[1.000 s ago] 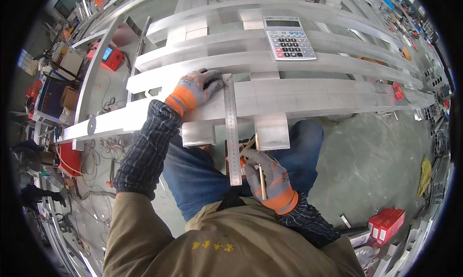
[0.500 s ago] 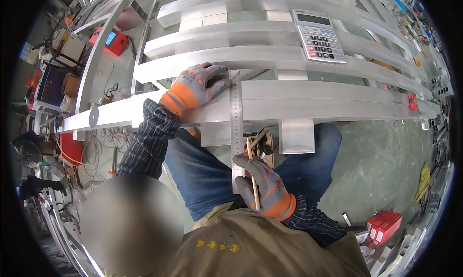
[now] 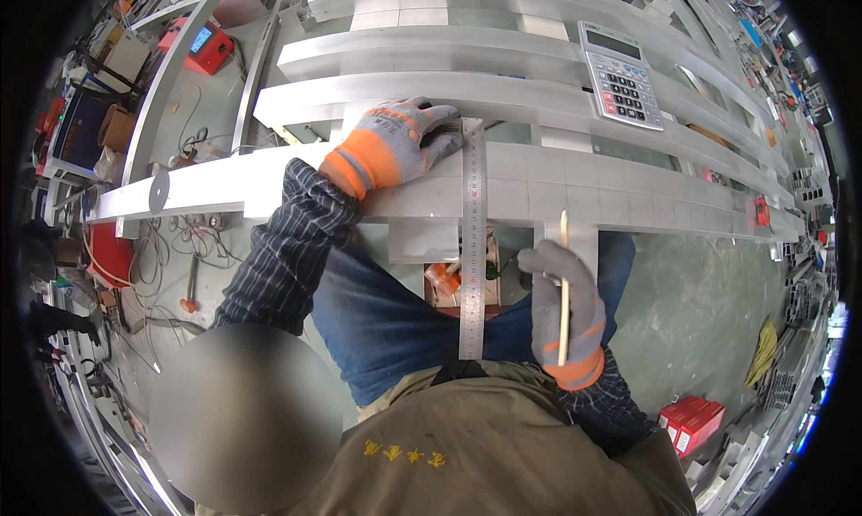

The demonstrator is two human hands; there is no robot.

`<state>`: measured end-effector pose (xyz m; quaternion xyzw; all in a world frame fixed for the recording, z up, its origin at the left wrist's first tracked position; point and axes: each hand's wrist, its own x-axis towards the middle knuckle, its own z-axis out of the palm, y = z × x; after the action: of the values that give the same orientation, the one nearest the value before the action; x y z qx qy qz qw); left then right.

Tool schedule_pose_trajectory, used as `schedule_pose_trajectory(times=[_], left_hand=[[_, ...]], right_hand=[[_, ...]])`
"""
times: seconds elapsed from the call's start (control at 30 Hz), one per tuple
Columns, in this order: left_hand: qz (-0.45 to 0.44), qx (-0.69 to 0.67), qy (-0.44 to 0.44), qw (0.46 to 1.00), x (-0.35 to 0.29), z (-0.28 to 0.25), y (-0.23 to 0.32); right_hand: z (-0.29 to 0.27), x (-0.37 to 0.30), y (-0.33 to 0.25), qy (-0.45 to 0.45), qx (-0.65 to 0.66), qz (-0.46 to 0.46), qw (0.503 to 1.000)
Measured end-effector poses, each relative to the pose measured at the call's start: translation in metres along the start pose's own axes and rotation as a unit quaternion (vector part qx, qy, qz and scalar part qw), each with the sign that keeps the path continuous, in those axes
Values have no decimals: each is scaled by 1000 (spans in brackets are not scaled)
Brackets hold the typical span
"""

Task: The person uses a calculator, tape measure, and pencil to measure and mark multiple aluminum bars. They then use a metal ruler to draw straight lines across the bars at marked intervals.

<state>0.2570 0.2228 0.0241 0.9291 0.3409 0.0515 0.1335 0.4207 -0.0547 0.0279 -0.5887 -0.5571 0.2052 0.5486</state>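
Note:
My left hand [image 3: 404, 143], in a grey and orange glove, rests on the near pale metal bar [image 3: 512, 170]. Its fingers are closed at the far end of a steel ruler [image 3: 473, 238], which lies across the bar and juts over its near edge toward my lap. Faint thin lines cross the bar right of the ruler. Off to the right, my right hand [image 3: 567, 309], gloved alike, is apart from the ruler. A slim light-wood pencil [image 3: 564, 287] is held along that palm, tip pointing away from me. Its grip is partly hidden.
A grey calculator [image 3: 621, 76] lies on the farther parallel bars. Between my legs on the floor stands an open box [image 3: 437, 300] with small tools. A red device [image 3: 202, 47] is at far left, cables beneath the bar. Red boxes [image 3: 691, 423] stand at lower right.
My right hand has left the ruler's near end and moved right and away from me with the pencil. My left hand and the ruler appear farther right along the bar.

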Motion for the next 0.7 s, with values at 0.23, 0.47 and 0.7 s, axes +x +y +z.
schedule_pose_trajectory(times=[0.23,0.47,0.7], left_hand=[[32,-7,42,999,-4,-3,1],[60,-48,73,994,-7,-1,2],[62,-55,64,995,-6,-4,1]], right_hand=[[-13,25,8,-7,-26,-27,999],[-16,52,28,-13,28,-27,999],[-10,64,25,-5,-9,-54,998]])
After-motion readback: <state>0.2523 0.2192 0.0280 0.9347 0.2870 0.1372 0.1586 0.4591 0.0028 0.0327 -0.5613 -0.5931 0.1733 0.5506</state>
